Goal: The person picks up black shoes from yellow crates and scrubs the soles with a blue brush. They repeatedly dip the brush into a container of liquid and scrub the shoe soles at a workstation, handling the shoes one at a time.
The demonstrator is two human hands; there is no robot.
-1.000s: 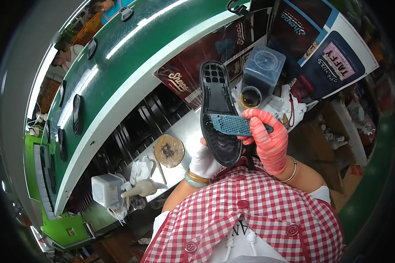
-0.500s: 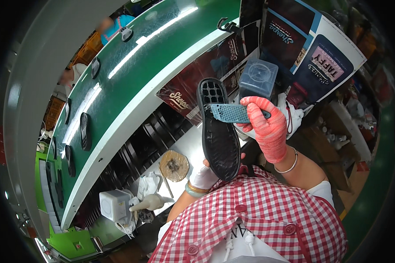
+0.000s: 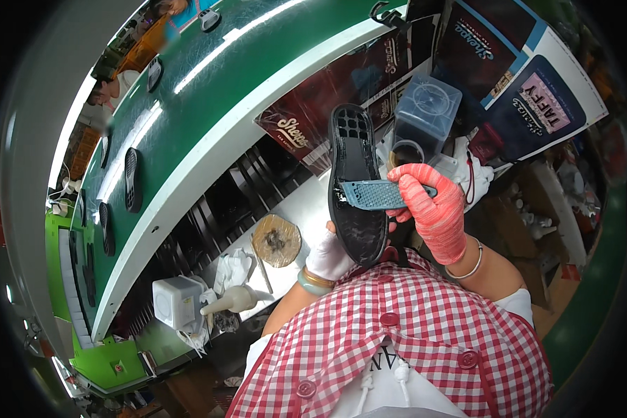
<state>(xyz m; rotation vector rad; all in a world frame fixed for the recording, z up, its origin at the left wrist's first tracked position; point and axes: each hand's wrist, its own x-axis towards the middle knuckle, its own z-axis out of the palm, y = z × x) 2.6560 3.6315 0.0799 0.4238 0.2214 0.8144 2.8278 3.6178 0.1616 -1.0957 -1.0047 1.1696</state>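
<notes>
A black shoe sole (image 3: 359,188) stands lengthwise in front of me, its open grid heel at the far end and a wet-looking shine on its near part. My left hand (image 3: 329,254), in a white glove, grips the sole's near end; most of its fingers are hidden beneath. My right hand (image 3: 433,212), in a pinkish-red knit glove, pinches a flat blue-grey brush-like tool (image 3: 376,194) with a dimpled face. The tool lies across the sole's middle, its far end at the sole's left edge.
Left of the sole, a metal worktop bears a round tape-wrapped disc (image 3: 276,240), a white container (image 3: 178,304) and a pale nozzle bottle (image 3: 233,300). A clear plastic box (image 3: 428,111) stands beyond my right hand. Several soles ride the green conveyor (image 3: 258,59); people sit past it.
The tool has moved down the sole from just below the heel grid to the middle. The sole sits slightly farther up and to the right in view, which has shifted too.
</notes>
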